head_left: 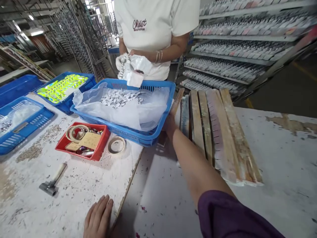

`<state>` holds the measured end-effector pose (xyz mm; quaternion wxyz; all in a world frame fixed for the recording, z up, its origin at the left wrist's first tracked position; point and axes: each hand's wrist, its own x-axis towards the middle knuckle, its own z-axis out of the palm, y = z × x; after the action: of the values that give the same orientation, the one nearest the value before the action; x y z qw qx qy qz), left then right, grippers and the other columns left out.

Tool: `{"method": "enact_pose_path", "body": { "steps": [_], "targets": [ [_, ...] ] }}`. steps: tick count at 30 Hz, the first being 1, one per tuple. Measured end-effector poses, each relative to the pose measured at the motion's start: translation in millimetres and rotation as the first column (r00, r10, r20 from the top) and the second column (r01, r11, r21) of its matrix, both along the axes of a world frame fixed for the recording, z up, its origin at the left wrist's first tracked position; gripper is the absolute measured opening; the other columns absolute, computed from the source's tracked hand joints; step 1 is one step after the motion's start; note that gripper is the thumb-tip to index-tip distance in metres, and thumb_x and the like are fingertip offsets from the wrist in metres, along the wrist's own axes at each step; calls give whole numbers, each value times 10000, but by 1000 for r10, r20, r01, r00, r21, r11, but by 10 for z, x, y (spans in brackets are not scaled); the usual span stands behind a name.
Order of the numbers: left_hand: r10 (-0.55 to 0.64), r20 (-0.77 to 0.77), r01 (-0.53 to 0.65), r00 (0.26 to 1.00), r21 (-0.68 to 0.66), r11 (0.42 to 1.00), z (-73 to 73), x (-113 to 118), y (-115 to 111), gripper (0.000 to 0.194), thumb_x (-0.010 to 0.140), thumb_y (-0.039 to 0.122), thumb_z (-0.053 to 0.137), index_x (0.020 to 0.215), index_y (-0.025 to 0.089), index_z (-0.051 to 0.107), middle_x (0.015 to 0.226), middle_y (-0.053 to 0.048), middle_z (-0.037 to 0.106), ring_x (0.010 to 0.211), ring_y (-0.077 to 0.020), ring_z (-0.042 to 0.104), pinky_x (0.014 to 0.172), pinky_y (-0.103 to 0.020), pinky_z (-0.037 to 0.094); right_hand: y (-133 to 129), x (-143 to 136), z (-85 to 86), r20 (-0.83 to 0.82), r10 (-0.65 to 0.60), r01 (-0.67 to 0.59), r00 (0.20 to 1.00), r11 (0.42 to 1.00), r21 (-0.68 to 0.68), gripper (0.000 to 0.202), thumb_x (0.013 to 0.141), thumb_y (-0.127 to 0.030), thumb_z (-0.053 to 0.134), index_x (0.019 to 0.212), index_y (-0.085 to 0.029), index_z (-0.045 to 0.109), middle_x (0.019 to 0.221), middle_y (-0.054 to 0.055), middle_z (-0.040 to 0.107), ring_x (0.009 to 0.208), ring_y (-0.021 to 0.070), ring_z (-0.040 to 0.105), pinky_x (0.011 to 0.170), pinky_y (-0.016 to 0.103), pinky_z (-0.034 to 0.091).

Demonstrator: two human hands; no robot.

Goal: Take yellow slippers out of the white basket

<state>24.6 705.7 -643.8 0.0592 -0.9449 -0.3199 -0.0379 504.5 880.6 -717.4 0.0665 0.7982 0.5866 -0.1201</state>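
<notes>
My left hand (98, 215) lies palm down on the white worktable (81, 178) near its right edge, fingers stretched out, holding nothing. My right arm reaches forward, and the right hand (170, 124) is closed round a narrow wooden strip (178, 100) beside the right rim of a big blue basket (158, 130); its fingers are partly hidden. Clear plastic lines that basket, with many small silvery pieces (121, 98) on it. Right of the hand, several long wooden strips (199, 122) lie side by side.
A person in a white shirt (148, 26) stands behind the basket, holding a white plastic bundle (135, 67). Nearby are a red tray (101, 142), a tape roll (117, 145), a hammer-like tool (53, 181) and blue baskets (24, 132) on the left. Loaded racks (237, 36) stand behind.
</notes>
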Motion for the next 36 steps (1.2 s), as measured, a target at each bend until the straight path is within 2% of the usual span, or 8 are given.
{"method": "enact_pose_path", "body": {
  "steps": [10,18,21,24,26,29,33,36],
  "targets": [
    [-58,60,56,996,42,998,20,65,62,493,967,282,493,1410,67,463,1427,-171,503,1354,-283,419,1121,-437,298,-842,-56,84,57,23,-20,998,999,-48,458,1108,-419,370,1508,-221,473,1530,28,400,1444,243,228,1148,729,99],
    [-37,130,31,991,48,998,-100,108,87,455,1010,329,477,1380,64,488,1424,-156,497,1324,-293,425,1123,-453,274,-1940,-150,570,-313,115,-19,943,956,294,495,1035,-279,407,1498,-142,519,1523,91,408,1415,257,360,1173,481,296],
    [-22,147,14,989,58,998,-194,83,117,451,1020,341,471,1378,67,490,1416,-155,505,1312,-294,432,1108,-457,291,-2261,-264,1016,-809,79,467,582,782,413,466,920,-542,529,1081,-132,679,1115,113,633,1064,257,612,949,430,503],
    [-4,159,-2,987,38,999,-278,62,177,491,1008,391,501,1370,59,500,1412,-168,508,1315,-297,432,1099,-467,306,-2491,-490,1617,-992,-9,838,-127,534,-112,723,523,-648,865,898,-181,460,752,-2,561,611,161,540,502,283,467],
    [45,136,-40,990,-35,999,-284,94,222,580,966,466,562,1363,46,520,1417,-184,505,1333,-319,419,1103,-488,310,-2613,-647,1993,-918,78,856,-389,400,-329,826,318,-444,963,865,-176,406,722,-27,558,574,127,513,441,225,425],
    [180,27,-167,983,-263,950,-120,273,197,658,915,500,616,1369,31,536,1462,-214,455,1378,-346,387,1146,-531,286,-2797,-837,2400,-865,157,854,-477,315,-414,686,314,-216,917,809,-156,445,674,-31,542,558,116,505,416,210,423],
    [169,237,-17,957,-534,846,477,710,-212,819,845,459,681,1508,76,393,1591,-206,260,1489,-331,238,1218,-531,228,-3056,-1083,2713,-811,151,808,-565,301,-507,209,747,-82,688,856,-109,512,704,9,566,561,119,540,451,221,467],
    [264,523,315,811,-769,556,1065,1029,-702,926,876,558,669,1587,168,220,1628,-170,116,1459,-276,326,1174,-418,369,-3215,-1338,2896,-766,103,751,-635,314,-580,110,962,-21,480,894,-83,542,745,36,597,562,121,568,461,239,482]
  ]
}}
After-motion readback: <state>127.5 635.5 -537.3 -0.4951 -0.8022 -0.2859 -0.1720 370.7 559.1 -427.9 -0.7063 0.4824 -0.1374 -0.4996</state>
